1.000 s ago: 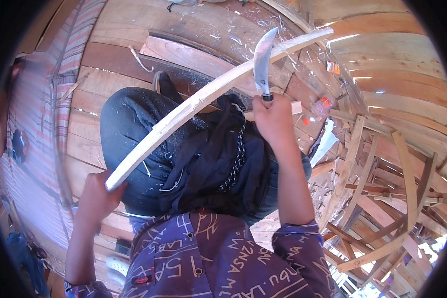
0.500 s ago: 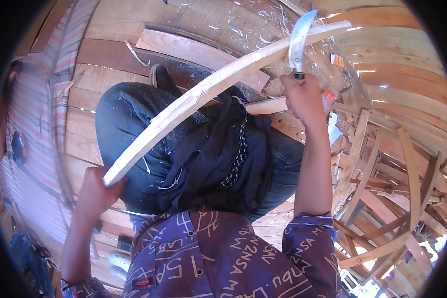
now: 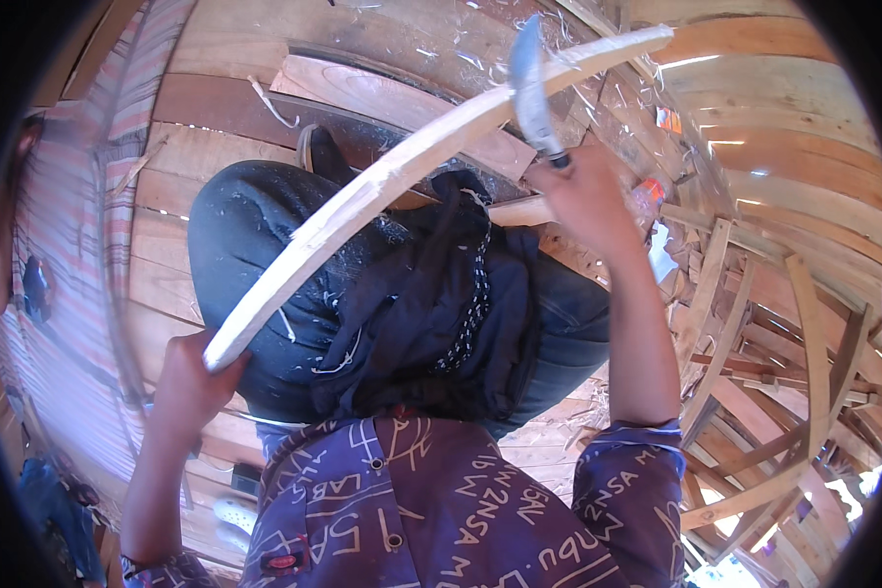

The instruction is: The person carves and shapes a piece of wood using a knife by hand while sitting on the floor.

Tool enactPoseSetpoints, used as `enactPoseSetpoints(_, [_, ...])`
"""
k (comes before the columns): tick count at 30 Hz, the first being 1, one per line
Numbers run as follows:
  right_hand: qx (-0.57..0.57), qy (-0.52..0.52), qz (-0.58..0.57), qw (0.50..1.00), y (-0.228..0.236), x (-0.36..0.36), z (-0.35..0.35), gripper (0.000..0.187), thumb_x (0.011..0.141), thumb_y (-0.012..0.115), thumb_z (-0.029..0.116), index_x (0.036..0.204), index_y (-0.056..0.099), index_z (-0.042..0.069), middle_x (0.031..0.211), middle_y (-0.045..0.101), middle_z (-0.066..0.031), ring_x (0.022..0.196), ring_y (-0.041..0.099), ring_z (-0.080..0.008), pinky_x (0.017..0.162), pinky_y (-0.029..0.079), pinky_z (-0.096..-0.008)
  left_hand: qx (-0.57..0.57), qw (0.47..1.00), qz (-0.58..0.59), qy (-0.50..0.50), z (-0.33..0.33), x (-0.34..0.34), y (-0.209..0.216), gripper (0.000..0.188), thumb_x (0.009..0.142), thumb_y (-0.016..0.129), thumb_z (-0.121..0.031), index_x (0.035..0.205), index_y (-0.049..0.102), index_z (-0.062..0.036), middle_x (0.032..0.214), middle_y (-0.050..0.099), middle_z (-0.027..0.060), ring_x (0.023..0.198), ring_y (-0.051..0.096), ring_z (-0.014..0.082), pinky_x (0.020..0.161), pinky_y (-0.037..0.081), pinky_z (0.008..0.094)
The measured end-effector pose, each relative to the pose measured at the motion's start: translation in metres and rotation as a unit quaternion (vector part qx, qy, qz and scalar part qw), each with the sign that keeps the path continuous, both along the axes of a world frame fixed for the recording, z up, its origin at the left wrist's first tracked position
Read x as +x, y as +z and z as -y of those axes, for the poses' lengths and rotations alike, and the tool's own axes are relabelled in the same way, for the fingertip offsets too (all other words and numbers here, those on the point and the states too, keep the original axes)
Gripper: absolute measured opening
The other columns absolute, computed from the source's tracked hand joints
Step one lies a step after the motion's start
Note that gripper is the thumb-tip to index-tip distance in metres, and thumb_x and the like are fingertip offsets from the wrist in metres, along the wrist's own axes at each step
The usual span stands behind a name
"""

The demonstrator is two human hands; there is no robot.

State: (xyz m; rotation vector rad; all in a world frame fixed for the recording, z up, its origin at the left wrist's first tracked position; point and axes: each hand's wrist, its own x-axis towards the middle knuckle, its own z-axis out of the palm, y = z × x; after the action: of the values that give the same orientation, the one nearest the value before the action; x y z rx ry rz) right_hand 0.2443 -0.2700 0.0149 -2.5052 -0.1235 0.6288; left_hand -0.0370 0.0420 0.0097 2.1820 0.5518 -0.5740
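A long pale wooden strip (image 3: pixel 382 181) runs from lower left to upper right across my bent knee. My left hand (image 3: pixel 198 377) is closed around its lower left end. In my right hand (image 3: pixel 588 186) is the dark handle of a knife (image 3: pixel 531 93) with a wide curved blade. The blade points upward and crosses the strip toward its far end; whether its edge touches the wood I cannot tell. Fresh facets and rough splinters show along the strip's surface.
Wood shavings (image 3: pixel 470 59) litter the plank floor (image 3: pixel 235 49). A reddish board (image 3: pixel 363 93) lies beyond my knee. Curved wooden pieces (image 3: pixel 804 343) are stacked on the right. Striped cloth (image 3: pixel 78 245) hangs on the left, and a plank wall (image 3: pixel 784 118) rises at the upper right.
My right hand has moved a little left and the knife has slid toward me along the strip, its blade tilting left. The strip's far end has shifted slightly left and up. My left hand stays put.
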Motion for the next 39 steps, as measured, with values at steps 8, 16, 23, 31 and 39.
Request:
enactPoseSetpoints(8, [-0.001,0.007,-0.041,0.999,0.007,0.015,-0.001,0.026,0.083,0.062,0.02,0.082,0.061,-0.007,0.053,0.054,-0.0069,0.046,0.055,-0.017,0.047,0.044,-0.032,-0.002,1.0,0.001,0.013,-0.001,-0.002,-0.001,0.017,0.076,0.073,-0.006,0.088,0.068,0.0037,0.071,0.065,0.0243,0.066,0.067,0.0387,0.059,0.05,0.0402])
enactPoseSetpoints(16, [-0.001,0.169,-0.081,0.982,0.012,-0.039,-0.044,0.029,0.079,0.061,0.018,0.075,0.063,-0.01,0.066,0.065,-0.0203,0.069,0.067,-0.0322,0.07,0.052,-0.0428,-0.004,1.0,0.016,0.004,0.0,-0.001,0.0,0.017,0.076,0.073,-0.006,0.088,0.068,0.0038,0.072,0.065,0.0241,0.067,0.066,0.0393,0.059,0.05,0.0412])
enactPoseSetpoints(23, [0.028,-0.053,-0.011,0.998,0.019,0.012,-0.005,0.027,0.08,0.061,0.018,0.075,0.061,-0.009,0.055,0.059,-0.013,0.05,0.059,-0.0189,0.051,0.045,-0.0374,0.009,1.0,0.026,-0.012,-0.002,-0.002,-0.006,0.016,0.075,0.074,-0.007,0.084,0.067,0.0035,0.071,0.064,0.0241,0.067,0.065,0.0411,0.059,0.05,0.0427])
enactPoseSetpoints(31, [-0.003,-0.063,-0.049,0.997,0.018,0.009,-0.018,0.029,0.08,0.061,0.019,0.073,0.061,-0.009,0.054,0.059,-0.0146,0.054,0.062,-0.0217,0.054,0.046,-0.0386,0.028,0.999,0.042,-0.01,0.002,-0.008,-0.005,0.015,0.075,0.074,-0.007,0.083,0.066,0.0039,0.07,0.063,0.0246,0.066,0.064,0.0423,0.058,0.049,0.0441])
enactPoseSetpoints(39, [0.009,0.037,0.105,0.994,-0.002,-0.012,-0.007,0.03,0.082,0.063,0.02,0.069,0.056,-0.005,0.053,0.053,-0.0116,0.051,0.056,-0.0205,0.055,0.044,-0.0393,0.025,0.999,0.043,-0.002,0.004,-0.004,-0.003,0.015,0.076,0.072,-0.007,0.083,0.065,0.0043,0.068,0.062,0.0248,0.066,0.063,0.0434,0.057,0.049,0.0443])
